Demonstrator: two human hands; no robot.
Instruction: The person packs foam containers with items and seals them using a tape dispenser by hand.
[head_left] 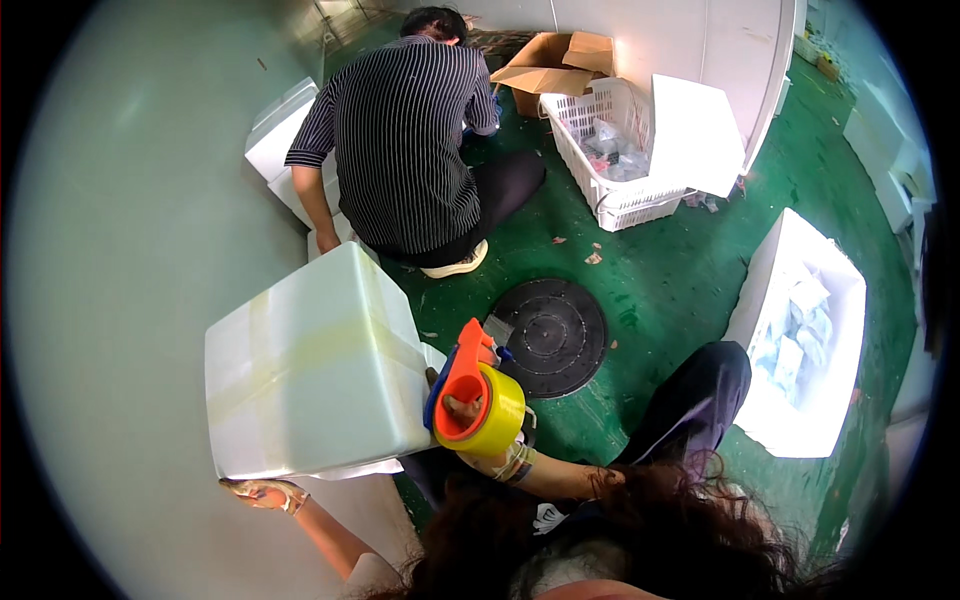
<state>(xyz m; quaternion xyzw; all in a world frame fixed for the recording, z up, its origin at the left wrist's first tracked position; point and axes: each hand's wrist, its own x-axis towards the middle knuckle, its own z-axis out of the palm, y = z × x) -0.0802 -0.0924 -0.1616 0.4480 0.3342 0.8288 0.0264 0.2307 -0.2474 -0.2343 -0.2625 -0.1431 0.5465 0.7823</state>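
A white foam box [310, 360] with strips of yellowish tape across it sits tilted in front of me on the left. My left hand [265, 494], in a thin glove, grips its near lower corner from below. On the other side, my right hand [494, 462] is closed on an orange and blue tape dispenser [470, 372]. A thick roll of yellow tape [508, 408] is mounted on it, and fingertips show through the roll's core. The dispenser is against or very close to the box's right side. Most of my right hand's fingers are hidden behind it.
A person in a striped shirt [405, 150] crouches just beyond the box, beside other white boxes [280, 130]. A white basket of bags [640, 208], with a white lid [695, 135], and a cardboard box [545, 70] stand behind. An open foam box [845, 330] holds packets at right. A round black cover [560, 340] lies on the green floor.
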